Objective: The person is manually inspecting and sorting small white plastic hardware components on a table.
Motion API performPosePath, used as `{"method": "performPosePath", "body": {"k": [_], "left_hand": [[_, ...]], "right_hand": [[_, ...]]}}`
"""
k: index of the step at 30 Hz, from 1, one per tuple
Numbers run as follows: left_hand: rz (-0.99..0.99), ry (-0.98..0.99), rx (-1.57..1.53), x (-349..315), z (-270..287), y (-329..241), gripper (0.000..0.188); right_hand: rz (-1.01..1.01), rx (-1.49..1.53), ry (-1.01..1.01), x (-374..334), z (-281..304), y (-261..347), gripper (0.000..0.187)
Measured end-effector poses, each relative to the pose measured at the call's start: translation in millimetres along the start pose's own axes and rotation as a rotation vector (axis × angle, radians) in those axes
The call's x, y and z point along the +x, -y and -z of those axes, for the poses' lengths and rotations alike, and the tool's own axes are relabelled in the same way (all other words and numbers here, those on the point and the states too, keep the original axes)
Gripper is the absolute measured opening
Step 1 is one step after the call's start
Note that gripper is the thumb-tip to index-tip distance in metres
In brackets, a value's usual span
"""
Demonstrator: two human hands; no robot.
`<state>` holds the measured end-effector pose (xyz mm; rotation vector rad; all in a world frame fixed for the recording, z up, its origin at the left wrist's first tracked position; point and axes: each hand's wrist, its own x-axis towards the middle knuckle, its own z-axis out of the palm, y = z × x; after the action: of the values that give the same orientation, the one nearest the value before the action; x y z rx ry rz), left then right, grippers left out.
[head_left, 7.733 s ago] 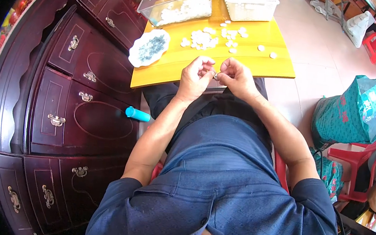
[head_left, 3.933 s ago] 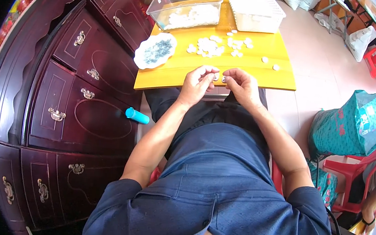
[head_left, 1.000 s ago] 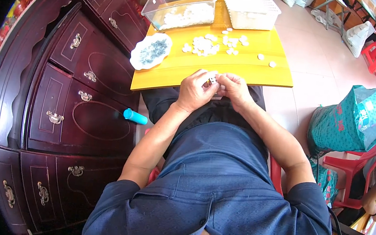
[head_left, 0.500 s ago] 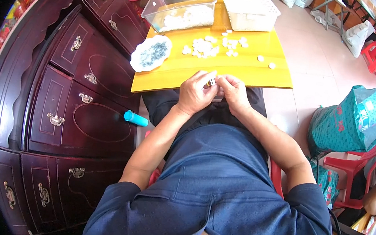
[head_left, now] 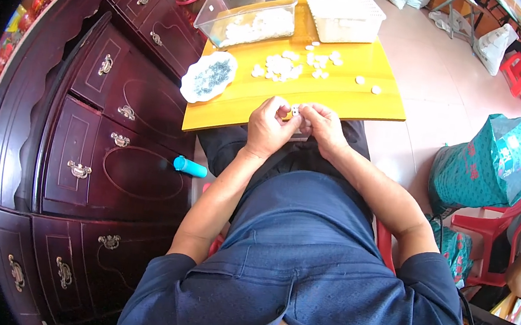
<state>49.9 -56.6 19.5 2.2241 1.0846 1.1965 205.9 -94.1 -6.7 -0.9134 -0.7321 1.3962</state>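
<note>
Person's L hand point(head_left: 272, 125) & R hand point(head_left: 324, 128) meet just at the near edge of the yellow wooden table point(head_left: 343, 101), above the lap. Between them, at the fingertips, is a small white dark-dotted piece point(head_left: 295, 110). L hand: thumb & fingers nearly closed, pinching it from the left, palm loosely curled. R hand: thumb & index also closed, seemingly gripping its right edge; whether a 2nd bit is tucked under is too small to tell. Tip grip prob. b/c the piece is tiny & needs fine control; hands held low & close to the body, prob. to keep forearms easy & the piece in plain sight.

Ahead lies a loose cluster of white discs point(head_left: 282, 68), w/ a few set apart to the right, e.g. one lone disc point(head_left: 376, 89); spread out, presumably, so each can be picked up singly. To the left, a scalloped white tray point(head_left: 189, 90) holds many tiny dark bits, prob. walled in so they don't scatter, & within L hand's reach. At the far side, a clear plastic bin point(head_left: 212, 21) w/ more white pieces & a white perforated basket point(head_left: 350, 32) stand side by side, likely to leave the near part for handwork
</note>
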Motion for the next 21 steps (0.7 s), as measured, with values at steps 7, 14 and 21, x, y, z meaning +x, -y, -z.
{"method": "performPosePath", "body": {"k": [7,14,21], "left_hand": [[0.16,0.073,-0.285,-3,-10,12,0.016],[0.483,0.109,-0.623,-6,-13,2,0.015],[0.488,0.081,-0.654,-9,-17,3,0.016]], "right_hand": [[0.035,0.01,-0.022,1,-1,-3,0.017],[0.095,0.051,-0.031,4,0,-11,0.015],[0.093,0.061,-0.046,3,-1,-11,0.016]]}}
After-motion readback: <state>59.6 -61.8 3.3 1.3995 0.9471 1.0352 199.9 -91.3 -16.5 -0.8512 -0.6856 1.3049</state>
